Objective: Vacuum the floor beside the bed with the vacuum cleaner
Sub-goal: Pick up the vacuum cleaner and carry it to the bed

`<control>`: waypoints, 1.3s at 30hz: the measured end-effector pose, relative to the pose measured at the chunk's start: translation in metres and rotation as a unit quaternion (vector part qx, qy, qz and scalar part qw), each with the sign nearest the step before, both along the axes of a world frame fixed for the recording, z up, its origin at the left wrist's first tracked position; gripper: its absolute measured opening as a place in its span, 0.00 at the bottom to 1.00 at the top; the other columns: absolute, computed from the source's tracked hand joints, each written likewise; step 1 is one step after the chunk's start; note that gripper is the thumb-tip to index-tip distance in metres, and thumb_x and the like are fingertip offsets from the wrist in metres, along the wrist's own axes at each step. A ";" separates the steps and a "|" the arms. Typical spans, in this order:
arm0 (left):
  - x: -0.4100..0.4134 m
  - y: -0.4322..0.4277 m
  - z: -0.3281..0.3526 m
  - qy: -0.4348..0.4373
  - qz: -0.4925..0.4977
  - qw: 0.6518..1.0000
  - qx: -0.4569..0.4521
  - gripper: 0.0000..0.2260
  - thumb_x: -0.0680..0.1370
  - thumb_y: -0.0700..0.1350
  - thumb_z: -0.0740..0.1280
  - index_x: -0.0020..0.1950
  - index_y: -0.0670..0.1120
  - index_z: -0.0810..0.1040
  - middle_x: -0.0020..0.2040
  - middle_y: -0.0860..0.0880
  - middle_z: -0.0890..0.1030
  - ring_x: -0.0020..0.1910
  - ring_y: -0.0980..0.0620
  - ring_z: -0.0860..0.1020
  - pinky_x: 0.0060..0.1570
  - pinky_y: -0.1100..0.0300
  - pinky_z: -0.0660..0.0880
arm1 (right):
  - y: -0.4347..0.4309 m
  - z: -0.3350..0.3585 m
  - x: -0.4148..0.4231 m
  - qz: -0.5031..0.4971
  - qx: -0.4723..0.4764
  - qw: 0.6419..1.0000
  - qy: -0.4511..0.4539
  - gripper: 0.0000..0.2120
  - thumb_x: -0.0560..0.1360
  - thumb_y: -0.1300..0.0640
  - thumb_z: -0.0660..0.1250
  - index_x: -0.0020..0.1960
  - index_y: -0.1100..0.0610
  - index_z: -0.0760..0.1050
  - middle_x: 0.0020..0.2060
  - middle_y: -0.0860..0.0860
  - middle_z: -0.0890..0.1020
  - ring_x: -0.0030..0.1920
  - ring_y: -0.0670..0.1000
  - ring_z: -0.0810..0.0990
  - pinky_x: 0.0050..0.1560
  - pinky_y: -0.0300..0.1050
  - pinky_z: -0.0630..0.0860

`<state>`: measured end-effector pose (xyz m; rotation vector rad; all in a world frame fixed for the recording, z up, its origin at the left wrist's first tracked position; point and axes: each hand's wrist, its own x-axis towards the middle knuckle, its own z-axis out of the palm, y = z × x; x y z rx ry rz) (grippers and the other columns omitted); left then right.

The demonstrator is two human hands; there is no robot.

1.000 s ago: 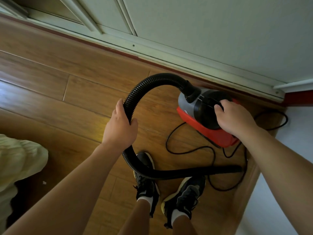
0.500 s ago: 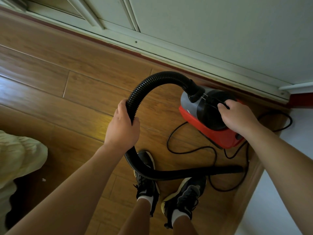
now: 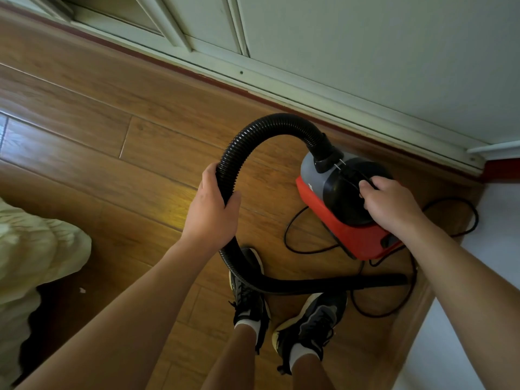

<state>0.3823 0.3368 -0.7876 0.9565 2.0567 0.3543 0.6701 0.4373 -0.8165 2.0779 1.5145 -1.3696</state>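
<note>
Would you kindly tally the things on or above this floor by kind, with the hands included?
Vacuum cleaner: 1
Hose: 1
Power cord: 1
Hands: 2 (left hand, right hand)
Shoes: 2
Bedding: 1
Total: 8

**A:** How's the light?

**B:** Dim and warm. A yellowish glare patch sits on the floor point(image 3: 180, 204) just left of centre, with a paler sheen at the far left edge.

**A:** Shadows?

**B:** Deep black under the bedding point(image 3: 33, 249) at lower left, soft around the shoes point(image 3: 309, 319).

**A:** Sharpness?

**B:** Crisp in the middle. The wide lens slants the white rail point(image 3: 281, 90) and stretches the forearms point(image 3: 126, 319) toward the lower corners. The wall point(image 3: 492, 277) at lower right reads pale bluish.
</note>
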 end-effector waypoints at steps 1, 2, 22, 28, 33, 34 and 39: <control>-0.001 -0.002 0.003 -0.007 0.006 1.000 0.003 0.26 0.83 0.46 0.64 0.78 0.53 0.58 0.58 0.49 0.76 0.45 0.54 0.78 0.37 0.56 0.74 | -0.002 0.003 -0.003 -0.003 0.000 1.000 0.007 0.17 0.85 0.47 0.55 0.55 0.56 0.78 0.46 0.54 0.81 0.44 0.53 0.79 0.40 0.47 0.70; -0.003 -0.004 0.006 -0.014 0.013 1.000 0.005 0.25 0.83 0.46 0.64 0.78 0.53 0.58 0.57 0.49 0.76 0.45 0.53 0.78 0.37 0.56 0.74 | -0.005 0.006 -0.005 -0.007 -0.002 1.000 0.013 0.17 0.85 0.47 0.55 0.53 0.57 0.78 0.45 0.55 0.81 0.42 0.53 0.78 0.39 0.47 0.70; 0.004 -0.042 0.091 -0.075 0.077 0.994 0.032 0.44 0.76 0.31 0.68 0.80 0.58 0.47 0.51 0.49 0.77 0.48 0.53 0.78 0.39 0.62 0.75 | -0.038 0.079 -0.043 -0.042 0.027 0.993 0.105 0.12 0.79 0.38 0.53 0.54 0.43 0.68 0.50 0.48 0.73 0.52 0.51 0.72 0.52 0.51 0.69; 0.009 -0.059 0.133 -0.080 0.113 0.988 0.060 0.45 0.76 0.32 0.70 0.80 0.60 0.48 0.53 0.52 0.77 0.53 0.55 0.78 0.54 0.46 0.81 | -0.048 0.127 -0.045 -0.034 0.038 0.989 0.141 0.14 0.78 0.37 0.54 0.57 0.42 0.70 0.51 0.47 0.74 0.53 0.51 0.73 0.58 0.55 0.75; 0.007 -0.069 0.171 -0.087 0.145 0.981 0.099 0.45 0.75 0.32 0.72 0.80 0.58 0.50 0.52 0.50 0.78 0.53 0.53 0.79 0.54 0.45 0.81 | -0.053 0.178 -0.059 -0.008 0.067 0.983 0.172 0.10 0.84 0.44 0.55 0.54 0.48 0.71 0.40 0.48 0.78 0.40 0.49 0.77 0.43 0.47 0.76; 0.006 -0.072 0.180 -0.086 0.150 0.979 0.107 0.45 0.75 0.32 0.72 0.80 0.58 0.51 0.52 0.50 0.78 0.53 0.53 0.79 0.54 0.45 0.81 | -0.056 0.190 -0.063 -0.007 0.072 0.981 0.182 0.10 0.85 0.47 0.55 0.52 0.51 0.71 0.35 0.49 0.77 0.36 0.48 0.76 0.38 0.46 0.74; -0.003 -0.080 0.218 -0.096 0.168 0.969 0.155 0.44 0.74 0.31 0.73 0.80 0.57 0.54 0.50 0.52 0.78 0.51 0.54 0.80 0.53 0.46 0.82 | -0.065 0.242 -0.087 -0.022 0.091 0.973 0.213 0.14 0.85 0.49 0.56 0.48 0.56 0.75 0.32 0.52 0.75 0.32 0.50 0.74 0.36 0.46 0.73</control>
